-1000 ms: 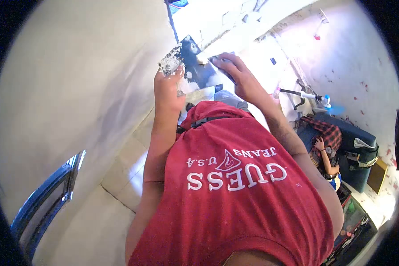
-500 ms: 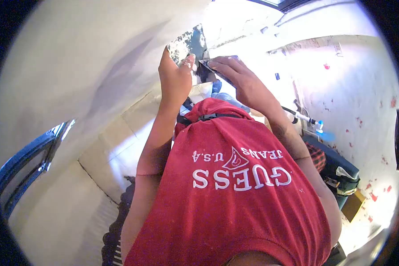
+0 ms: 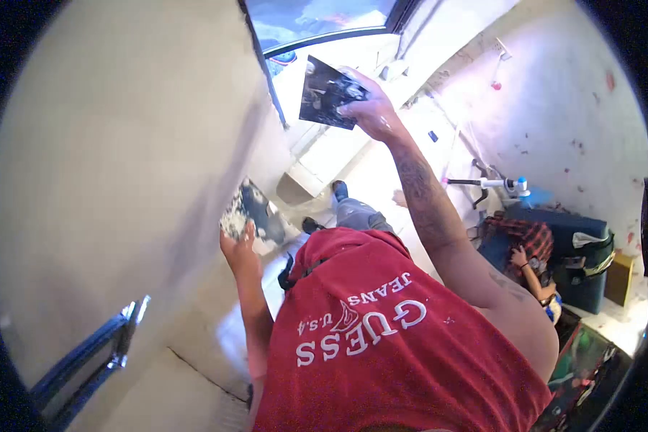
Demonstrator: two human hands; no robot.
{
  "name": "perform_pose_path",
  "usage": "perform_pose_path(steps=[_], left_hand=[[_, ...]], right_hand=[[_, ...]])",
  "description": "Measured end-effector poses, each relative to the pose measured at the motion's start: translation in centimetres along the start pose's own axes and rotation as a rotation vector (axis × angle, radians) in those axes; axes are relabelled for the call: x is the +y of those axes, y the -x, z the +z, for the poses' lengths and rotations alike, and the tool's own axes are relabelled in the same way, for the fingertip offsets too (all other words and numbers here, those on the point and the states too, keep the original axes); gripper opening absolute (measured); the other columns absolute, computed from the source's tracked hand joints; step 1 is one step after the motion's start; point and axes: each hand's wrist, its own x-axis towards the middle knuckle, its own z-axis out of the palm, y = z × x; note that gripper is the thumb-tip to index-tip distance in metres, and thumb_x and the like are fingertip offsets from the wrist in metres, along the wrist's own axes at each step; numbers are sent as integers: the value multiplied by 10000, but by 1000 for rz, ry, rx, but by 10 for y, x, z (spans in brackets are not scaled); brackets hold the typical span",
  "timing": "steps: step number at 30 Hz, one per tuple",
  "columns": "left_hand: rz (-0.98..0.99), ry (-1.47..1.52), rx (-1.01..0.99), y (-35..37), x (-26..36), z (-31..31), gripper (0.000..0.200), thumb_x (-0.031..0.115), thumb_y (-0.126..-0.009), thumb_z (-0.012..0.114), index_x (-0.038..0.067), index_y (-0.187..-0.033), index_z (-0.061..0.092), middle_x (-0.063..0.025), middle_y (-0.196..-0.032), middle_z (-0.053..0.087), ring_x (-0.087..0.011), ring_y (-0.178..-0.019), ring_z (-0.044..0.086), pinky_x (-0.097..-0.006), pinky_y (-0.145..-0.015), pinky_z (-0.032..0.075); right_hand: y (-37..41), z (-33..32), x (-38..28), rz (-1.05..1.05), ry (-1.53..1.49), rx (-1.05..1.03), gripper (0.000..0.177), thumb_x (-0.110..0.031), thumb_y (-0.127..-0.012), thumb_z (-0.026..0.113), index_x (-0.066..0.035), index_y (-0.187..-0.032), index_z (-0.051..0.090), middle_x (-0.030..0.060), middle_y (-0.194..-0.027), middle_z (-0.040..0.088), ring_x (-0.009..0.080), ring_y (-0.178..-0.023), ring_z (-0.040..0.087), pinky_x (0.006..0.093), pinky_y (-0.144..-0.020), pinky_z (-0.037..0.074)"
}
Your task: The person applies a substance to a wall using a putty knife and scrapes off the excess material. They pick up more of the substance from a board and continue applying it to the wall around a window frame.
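- dark plate [image 3: 320,97]: pinched by the fingers of the right hand [image 3: 374,114], near the window [image 3: 317,18]; likely light, stiff, best edge-held.
- paste-smeared plate [image 3: 256,206]: gripped by the left hand [image 3: 240,249]; likely slippery.

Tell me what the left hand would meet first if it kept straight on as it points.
Beyond the white-smeared board it holds, the left hand would probably meet the pale wall first, though depth is unclear.

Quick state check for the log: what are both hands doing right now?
Left hand: closed on the edge of a paste-smeared plate.
Right hand: closed on a dark flat blade.
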Motion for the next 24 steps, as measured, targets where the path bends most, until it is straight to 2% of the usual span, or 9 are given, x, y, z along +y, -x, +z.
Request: perform_pose_path(steps=[4, 5, 6, 8, 11, 14, 17, 22, 24], left_hand=[[-60, 18, 27, 10, 3, -13, 364, -71, -763, 524, -11, -1114, 450, -59, -1016, 528, -122, -867, 515, -232, -753, 425], [-80, 2, 45, 14, 7, -17, 362, -74, -761, 521, -8, -1111, 455, -58, -1013, 531, -126, -868, 516, -236, -755, 425], [-96, -17, 63, 16, 11, -20, 359, -78, -760, 519, -5, -1107, 461, -58, -1010, 534, -129, -869, 517, -240, -756, 424], [-106, -15, 68, 12, 10, -23, 346, -71, -765, 514, 0, -1101, 470, -60, -1002, 541, -140, -873, 522, -248, -768, 422], [-134, -39, 61, 8, 8, -25, 339, -61, -772, 507, 4, -1102, 464, -63, -1004, 540, -142, -885, 524, -259, -780, 421], [-161, -48, 80, 8, 5, -25, 329, -60, -773, 505, 4, -1093, 462, -65, -1008, 540, -149, -898, 523, -264, -785, 421], [-172, -53, 21, 2, -3, -31, 311, -52, -779, 507, 6, -1081, 464, -63, -1008, 541, -141, -906, 522, -259, -786, 420], [-159, -179, 21, -4, -14, -35, 307, -58, -782, 508, 8, -1079, 464, -55, -1010, 542, -141, -902, 526, -261, -795, 414], [-181, -123, 22, -2, -3, -24, 307, -62, -783, 507, 6, -1079, 462, -51, -994, 548, -136, -890, 524, -264, -798, 412]], right_hand=[[-22, 11, -5, -121, -9, -42, 645, 104, -594, 505, 28, -1222, 381, 93, -1090, 509, 156, -969, 506, 273, -865, 402], [-29, 13, 0, -144, 145, -14, 634, 89, -601, 504, 20, -1221, 391, 86, -1102, 506, 149, -977, 501, 264, -887, 382], [-38, 14, 7, -146, 22, -59, 613, 67, -617, 507, 4, -1218, 407, 83, -1132, 493, 150, -1014, 479, 264, -917, 351], [-47, 19, 5, -313, 200, -127, 577, 52, -639, 483, -1, -1210, 419, 99, -1161, 481, 164, -1066, 447, 273, -940, 327], [-53, 31, 3, -505, 349, -90, 570, 75, -640, 438, -5, -1204, 426, 112, -1168, 484, 174, -1099, 425, 277, -957, 306], [-60, 41, 14, -588, 354, -46, 590, 112, -575, 378, -37, -1134, 492, 133, -1107, 515, 261, -1073, 463, 321, -947, 330], [-63, 49, 14, -586, 416, -96, 586, 134, -627, 391, -36, -1185, 454, 89, -1191, 481, 207, -1143, 409, 296, -980, 290], [-60, 61, 12, -599, 385, -101, 589, 161, -616, 358, -38, -1159, 473, 87, -1180, 493, 221, -1135, 424, 311, -974, 309], [-59, 64, 12, -599, 397, -91, 591, 168, -611, 353, -39, -1149, 481, 91, -1174, 496, 229, -1128, 431, 314, -971, 315]])
